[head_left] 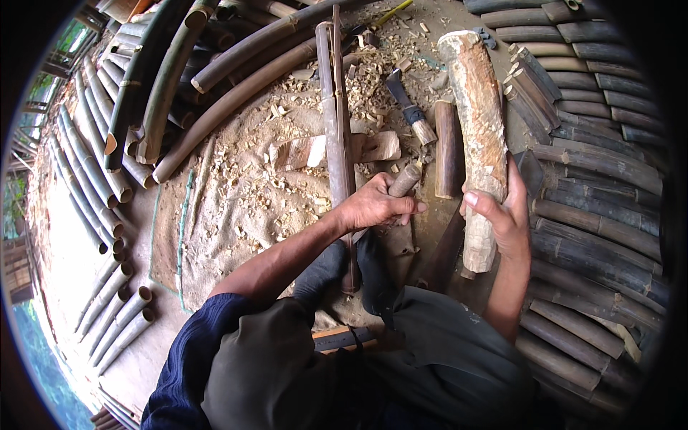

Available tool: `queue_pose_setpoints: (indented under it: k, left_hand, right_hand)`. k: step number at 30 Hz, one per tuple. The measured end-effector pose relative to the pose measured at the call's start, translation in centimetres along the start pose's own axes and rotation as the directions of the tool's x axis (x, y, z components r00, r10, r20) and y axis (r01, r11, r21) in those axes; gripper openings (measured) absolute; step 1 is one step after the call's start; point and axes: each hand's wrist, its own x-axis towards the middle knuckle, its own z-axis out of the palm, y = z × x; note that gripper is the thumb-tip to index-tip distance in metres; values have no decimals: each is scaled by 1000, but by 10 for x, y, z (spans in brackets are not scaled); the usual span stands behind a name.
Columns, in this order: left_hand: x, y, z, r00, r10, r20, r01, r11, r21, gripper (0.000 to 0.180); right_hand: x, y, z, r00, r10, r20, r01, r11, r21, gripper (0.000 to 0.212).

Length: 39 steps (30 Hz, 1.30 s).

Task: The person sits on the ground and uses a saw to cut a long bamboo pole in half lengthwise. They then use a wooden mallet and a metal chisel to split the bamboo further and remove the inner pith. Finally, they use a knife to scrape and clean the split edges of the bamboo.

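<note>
The left hand (373, 204) has its fingers curled tightly around the wooden handle (405, 180) of a tool. Below the fist a short bit of metal blade (360, 234) shows, next to a bamboo pole (335, 136); whether blade and pole touch, I cannot tell. The right hand (507, 215) grips the narrower lower end of a thick wooden club (479, 107), thumb across the front and the other fingers wrapped behind (mostly hidden by the wood). The club is held nearly upright in the view, its broad, pale end pointing away from the person.

The bamboo pole reaches from between the person's 2 dark-covered feet (319, 276) across a pale chopped log (297, 153). A narrow dark strip runs along its right side. Wood chips (369, 107) are scattered around the log and over a brown sack cloth (240, 222).

To the right of the log, 1 hatchet-like blade with a wooden grip (423, 132) lies on the ground, just beside a short dark length of bamboo (448, 154). Cut bamboo pieces (602, 229) lie in rows at the right; longer bamboo lengths (93, 172) are piled at the left.
</note>
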Motion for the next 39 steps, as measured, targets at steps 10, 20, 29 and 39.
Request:
queue_pose_setpoints:
  k: [10,20,29,39]
  left_hand:
    - [2,-5,-3,998,64,7,-64,998,18,23]
    - [6,-24,-1,984,177,0,-176,977,124,28]
    - [6,-30,-4,992,122,4,-122,992,40,17]
    - [3,-28,-11,989,148,26,-148,989,13,21]
  right_hand:
    - [-4,-8,-1,999,-19,-34,19,1000,7,78]
    - [-5,-33,-5,981,-136,-139,127,989,-69,74]
    - [9,3,-3,955,-107,277,225,870,-438,90]
    - [14,-6,-34,945,29,326,103,919,-380,92]
